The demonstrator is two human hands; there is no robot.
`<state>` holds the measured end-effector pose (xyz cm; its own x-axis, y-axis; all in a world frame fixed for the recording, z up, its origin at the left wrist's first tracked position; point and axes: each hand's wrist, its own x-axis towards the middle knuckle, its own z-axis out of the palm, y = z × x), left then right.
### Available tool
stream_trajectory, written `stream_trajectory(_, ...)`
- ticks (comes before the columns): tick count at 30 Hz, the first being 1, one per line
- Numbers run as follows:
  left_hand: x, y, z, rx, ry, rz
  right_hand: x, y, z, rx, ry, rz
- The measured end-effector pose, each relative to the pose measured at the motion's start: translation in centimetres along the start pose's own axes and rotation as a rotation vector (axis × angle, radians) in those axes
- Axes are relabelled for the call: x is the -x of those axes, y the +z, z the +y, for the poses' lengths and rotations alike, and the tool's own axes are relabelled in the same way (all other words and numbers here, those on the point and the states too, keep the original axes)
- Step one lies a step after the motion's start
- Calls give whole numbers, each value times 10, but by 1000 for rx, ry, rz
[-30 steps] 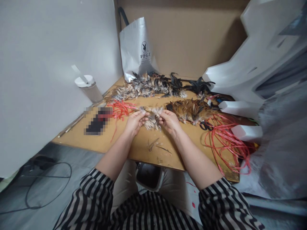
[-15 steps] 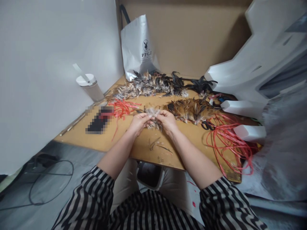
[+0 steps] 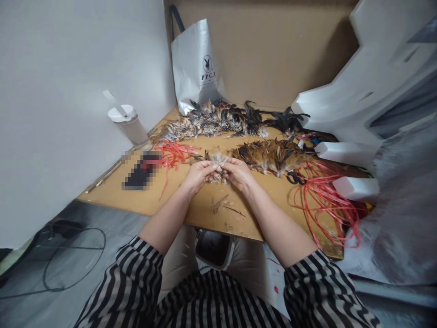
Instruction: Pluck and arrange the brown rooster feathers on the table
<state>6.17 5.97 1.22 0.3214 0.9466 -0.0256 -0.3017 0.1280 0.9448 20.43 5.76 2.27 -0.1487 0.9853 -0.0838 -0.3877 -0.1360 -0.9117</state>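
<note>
A small bunch of pale brown feathers point(image 3: 217, 157) is pinched between both hands over the tabletop. My left hand point(image 3: 201, 174) grips it from the left, thumb and fingers pressed together. From the right, my right hand point(image 3: 239, 173) pinches the same bunch, its fingertips almost meeting the left ones. Some fluffy feather ends show below the fingers; the exact gripping point is too small to make out. Just beyond the right hand lies a row of golden-brown feather bunches point(image 3: 273, 155). Loose feather scraps point(image 3: 221, 205) rest on the table point(image 3: 201, 209) nearer me.
Speckled feather bunches point(image 3: 218, 120) line the back, before a silver bag point(image 3: 196, 68). Red plastic strips lie left point(image 3: 174, 154) and right point(image 3: 324, 205), with black scissors point(image 3: 296, 177) by the right ones. A lidded cup point(image 3: 128, 125) stands left. White blocks point(image 3: 357, 189) jut in at right.
Both hands stay at the same spot on the feathers. The right hand's fingers have shifted slightly; the rest of the table looks the same.
</note>
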Motion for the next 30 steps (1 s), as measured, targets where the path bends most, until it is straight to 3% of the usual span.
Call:
stream_trajectory(7, -1, 2, -1, -115, -1, 55, 1, 0, -1, 118, -65, 65)
stream_trajectory(18, 1, 4, 2, -237, 12, 68, 2, 1, -2, 176, -25, 99)
stream_trajectory(30, 6, 6, 8, -196, -53, -21, 2, -5, -7, 199, 67, -11)
